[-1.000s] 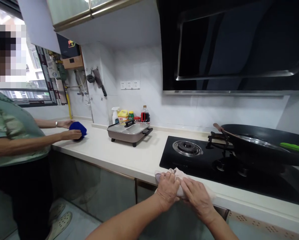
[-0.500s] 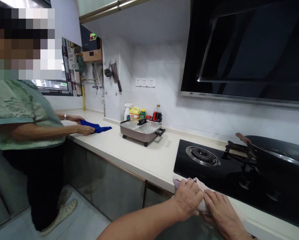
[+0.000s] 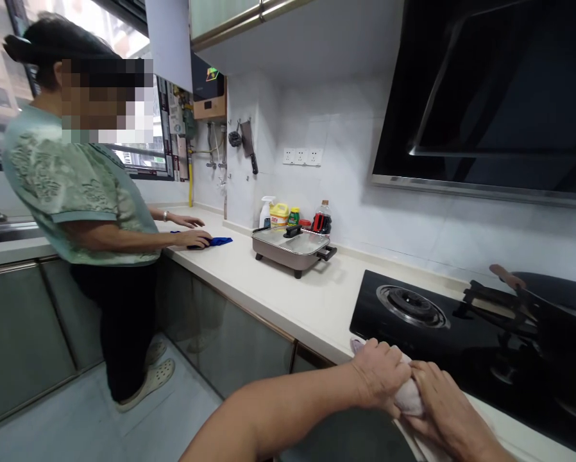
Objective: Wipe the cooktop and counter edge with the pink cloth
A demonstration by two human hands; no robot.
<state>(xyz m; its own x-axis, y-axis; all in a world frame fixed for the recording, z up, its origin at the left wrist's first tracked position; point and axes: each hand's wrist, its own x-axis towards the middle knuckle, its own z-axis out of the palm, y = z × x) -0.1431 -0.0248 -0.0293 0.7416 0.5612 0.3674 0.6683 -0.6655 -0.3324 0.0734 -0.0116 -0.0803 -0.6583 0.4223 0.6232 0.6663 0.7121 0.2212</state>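
Observation:
A pale cloth [image 3: 410,399] is bunched up at the counter's front edge, just before the black gas hob [image 3: 413,333]. Over its left part, my left hand [image 3: 380,373] is closed, with the fingers curled round the fabric. Pressed close beside it, my right hand [image 3: 446,401] grips the other part of the same cloth. A lilac corner pokes out past my left knuckles. Both palms and much of the cloth are hidden.
At the left, a co-worker [image 3: 86,186] rests a hand on a blue cloth [image 3: 220,242]. An electric pan [image 3: 292,250] with a glass lid stands mid-counter, bottles behind it. A large wok [image 3: 557,308] sits on the hob's right, below the range hood [image 3: 490,96].
The view has swung left, so the scene sits further right. The co-worker's hands have gone from holding up the blue cloth to lying flatter on it. My hands stay on the pale cloth.

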